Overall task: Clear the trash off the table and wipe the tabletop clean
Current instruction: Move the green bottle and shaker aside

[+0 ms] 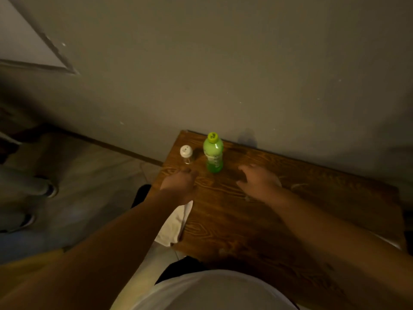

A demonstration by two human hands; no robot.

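Left hand [180, 183] fingers curl loosely, right hand [257, 181] fingers spread empty above the table [312, 209]; a bottle [213, 154] and jar [186, 154] remain near the wall, the cloth [176, 222] hangs unused, so little seems done.

bottle [213, 153] on table [312, 198], by wall | shaker [186, 154] left of bottle

Left hand [180, 183] curled; right hand [259, 181] spread, fingers [244, 168] apart.

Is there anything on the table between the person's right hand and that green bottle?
No. In the head view only bare wooden table separates the right hand from the green bottle.
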